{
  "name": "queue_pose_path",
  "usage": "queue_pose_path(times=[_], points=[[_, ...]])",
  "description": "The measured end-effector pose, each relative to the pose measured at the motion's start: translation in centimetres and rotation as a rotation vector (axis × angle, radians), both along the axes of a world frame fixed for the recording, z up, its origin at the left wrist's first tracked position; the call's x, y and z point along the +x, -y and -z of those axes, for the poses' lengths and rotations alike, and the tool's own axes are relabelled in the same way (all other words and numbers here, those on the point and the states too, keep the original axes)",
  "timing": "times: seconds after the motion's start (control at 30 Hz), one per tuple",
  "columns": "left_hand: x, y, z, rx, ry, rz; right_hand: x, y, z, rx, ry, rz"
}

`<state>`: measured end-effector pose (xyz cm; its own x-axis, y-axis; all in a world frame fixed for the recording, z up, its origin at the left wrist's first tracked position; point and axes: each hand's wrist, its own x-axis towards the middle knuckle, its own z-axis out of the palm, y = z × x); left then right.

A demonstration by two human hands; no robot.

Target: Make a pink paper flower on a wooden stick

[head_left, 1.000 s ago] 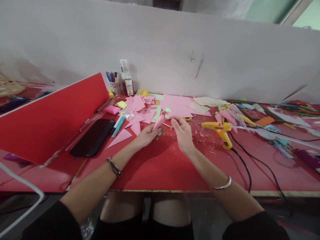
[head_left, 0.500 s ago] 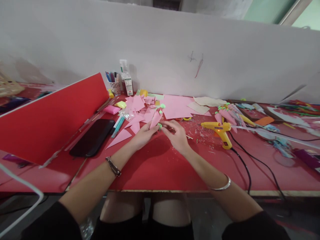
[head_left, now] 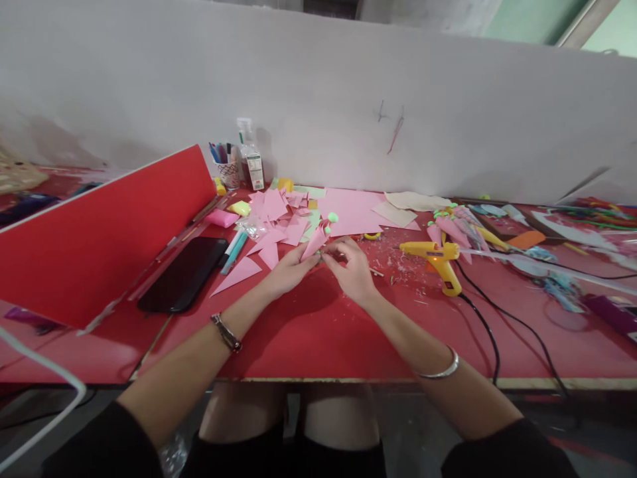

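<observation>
My left hand is closed around a pink paper cone, which tilts up to the right. A bright green ball sits at the cone's upper end, above dark-edged paper layers. Close beside it, my right hand has its thumb and fingers pinched together at the cone's lower right side. Between the fingertips a small green piece shows, mostly covered by the fingers. Pink paper scraps lie on the red table just beyond my hands.
A yellow glue gun with a black cord lies to the right. Several finished-looking pink cones rest behind it. A black phone, markers and a standing red board are on the left. A bottle and pen cup stand at the back.
The cone has turned, its green-ball end moving slightly right and downward. The green piece at the fingertips is now more hidden. Both arms stay nearly in place.
</observation>
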<state>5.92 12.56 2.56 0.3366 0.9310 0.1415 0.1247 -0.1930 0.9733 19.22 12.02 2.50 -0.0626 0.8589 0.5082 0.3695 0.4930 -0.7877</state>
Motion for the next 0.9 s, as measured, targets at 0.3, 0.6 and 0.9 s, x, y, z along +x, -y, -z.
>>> queue_pose_path(times=[0.3,0.6,0.9], points=[[0.1,-1.0,0.9,-0.138,0.345,-0.024,0.3,-0.5,-0.4,-0.197,-0.519,-0.081],[0.1,-0.9,0.6,-0.237,0.538,0.000,0.1,-0.4,-0.1,-0.368,-0.657,-0.151],[0.2,-0.7,-0.1,-0.308,0.584,0.021,0.0,-0.4,-0.3,-0.440,-0.647,-0.168]])
